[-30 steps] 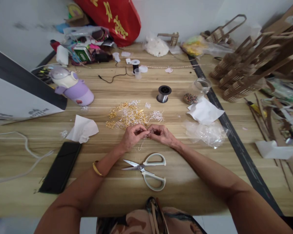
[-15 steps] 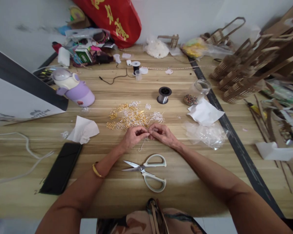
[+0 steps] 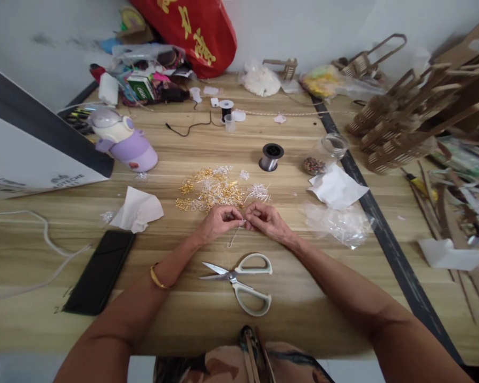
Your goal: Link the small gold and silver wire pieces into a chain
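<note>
My left hand (image 3: 216, 224) and my right hand (image 3: 266, 220) meet fingertip to fingertip over the wooden table (image 3: 207, 303), both pinched on a thin silver chain (image 3: 233, 236) that dangles between them. A gold bangle (image 3: 157, 277) sits on my left wrist. Just beyond my fingers lies a heap of small gold and silver jewellery parts (image 3: 213, 189). White-handled scissors (image 3: 241, 277) lie with their blades apart on the table just in front of my hands.
A black phone (image 3: 99, 271) and crumpled tissue (image 3: 138, 210) lie left. A purple bottle (image 3: 124, 141) lies further back. A wire spool (image 3: 270, 156), bead jar (image 3: 330, 149), white paper (image 3: 334, 186) and plastic bag (image 3: 337, 223) sit right. Wooden baskets (image 3: 399, 117) fill the far right.
My hands stay pinched together on the chain, with only slight finger movement. The view has shifted a little.
</note>
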Tool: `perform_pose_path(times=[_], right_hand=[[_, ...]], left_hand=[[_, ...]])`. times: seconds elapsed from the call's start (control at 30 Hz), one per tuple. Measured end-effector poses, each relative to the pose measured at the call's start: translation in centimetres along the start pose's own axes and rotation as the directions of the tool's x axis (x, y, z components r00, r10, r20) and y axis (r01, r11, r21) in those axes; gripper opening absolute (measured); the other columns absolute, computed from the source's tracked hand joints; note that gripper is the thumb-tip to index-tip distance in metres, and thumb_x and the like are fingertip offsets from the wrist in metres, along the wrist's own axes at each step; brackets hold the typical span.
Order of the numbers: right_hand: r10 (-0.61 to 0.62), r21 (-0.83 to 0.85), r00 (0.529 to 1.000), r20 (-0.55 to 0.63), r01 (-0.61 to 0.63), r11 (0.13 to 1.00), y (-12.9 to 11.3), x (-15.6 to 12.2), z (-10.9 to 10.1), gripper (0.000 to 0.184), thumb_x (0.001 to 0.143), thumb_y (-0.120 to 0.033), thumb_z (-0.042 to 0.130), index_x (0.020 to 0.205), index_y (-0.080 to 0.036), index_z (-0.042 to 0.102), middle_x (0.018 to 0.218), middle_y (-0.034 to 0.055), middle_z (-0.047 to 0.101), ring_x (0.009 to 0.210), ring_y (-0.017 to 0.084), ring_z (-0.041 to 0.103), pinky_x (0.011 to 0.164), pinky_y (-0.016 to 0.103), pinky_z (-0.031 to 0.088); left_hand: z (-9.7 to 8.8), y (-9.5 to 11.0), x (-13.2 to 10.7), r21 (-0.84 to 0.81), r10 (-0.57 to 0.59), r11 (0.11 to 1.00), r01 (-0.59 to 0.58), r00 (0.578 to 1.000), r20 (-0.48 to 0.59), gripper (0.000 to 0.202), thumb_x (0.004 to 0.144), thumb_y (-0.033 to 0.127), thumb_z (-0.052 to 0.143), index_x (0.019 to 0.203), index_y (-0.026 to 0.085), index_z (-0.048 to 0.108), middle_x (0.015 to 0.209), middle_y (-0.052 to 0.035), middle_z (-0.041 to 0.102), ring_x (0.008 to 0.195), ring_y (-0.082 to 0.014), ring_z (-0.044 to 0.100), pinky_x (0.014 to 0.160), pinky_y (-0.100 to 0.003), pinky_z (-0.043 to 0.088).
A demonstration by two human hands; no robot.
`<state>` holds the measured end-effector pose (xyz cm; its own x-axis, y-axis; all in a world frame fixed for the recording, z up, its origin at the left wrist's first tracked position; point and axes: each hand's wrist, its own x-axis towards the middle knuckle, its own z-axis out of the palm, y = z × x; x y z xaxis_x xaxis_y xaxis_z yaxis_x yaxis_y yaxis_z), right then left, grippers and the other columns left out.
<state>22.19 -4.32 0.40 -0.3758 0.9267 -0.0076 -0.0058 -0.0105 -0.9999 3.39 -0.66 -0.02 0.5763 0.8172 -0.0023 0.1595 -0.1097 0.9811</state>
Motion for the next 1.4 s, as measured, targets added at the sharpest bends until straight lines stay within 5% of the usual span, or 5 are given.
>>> perform_pose_path(times=[0.5,0.8,1.1,1.4], right_hand=[[-0.016,-0.010,1.000,0.001,0.016,1.000,-0.2,-0.1,0.0,0.034,0.085,-0.050,0.058,0.083,-0.017,0.052,0.063,-0.0012,0.057,0.056,0.010,0.051,0.055,0.023,0.042],[-0.058,-0.016,0.998,0.000,0.058,0.998,0.5,-0.1,-0.1,0.031,0.087,-0.047,0.057,0.085,-0.017,0.052,0.064,-0.0006,0.057,0.056,0.010,0.051,0.054,0.022,0.040],[-0.123,-0.050,0.992,-0.023,0.122,0.991,1.1,-0.3,0.0,0.026,0.087,-0.043,0.058,0.087,-0.017,0.053,0.067,-0.0004,0.057,0.058,0.010,0.052,0.055,0.023,0.041],[-0.083,-0.025,0.997,-0.010,0.082,0.996,0.6,-0.4,0.2,0.027,0.090,-0.043,0.054,0.087,-0.017,0.052,0.066,-0.0005,0.057,0.058,0.010,0.052,0.054,0.022,0.041]], left_hand=[[-0.2,0.1,0.1,-0.007,0.010,1.000,-0.009,0.999,0.054,0.015,0.076,0.027,0.066,0.079,0.012,0.065,0.073,-0.0043,0.066,0.066,-0.0130,0.060,0.060,-0.023,0.046],[0.1,1.2,-0.3,-0.192,-0.158,0.965,0.179,0.980,0.122,0.024,0.078,0.034,0.066,0.084,0.012,0.059,0.070,-0.0019,0.063,0.057,-0.0084,0.056,0.050,-0.018,0.042],[0.3,0.8,-0.4,-0.205,-0.134,0.965,0.165,0.979,0.156,0.026,0.082,0.037,0.062,0.084,0.012,0.059,0.070,-0.0012,0.061,0.058,-0.0078,0.053,0.051,-0.018,0.041],[0.8,1.4,-0.5,-0.224,-0.151,0.960,0.168,0.984,0.091,0.026,0.074,0.033,0.070,0.078,0.010,0.058,0.070,-0.0015,0.062,0.056,-0.0067,0.052,0.054,-0.019,0.042]])
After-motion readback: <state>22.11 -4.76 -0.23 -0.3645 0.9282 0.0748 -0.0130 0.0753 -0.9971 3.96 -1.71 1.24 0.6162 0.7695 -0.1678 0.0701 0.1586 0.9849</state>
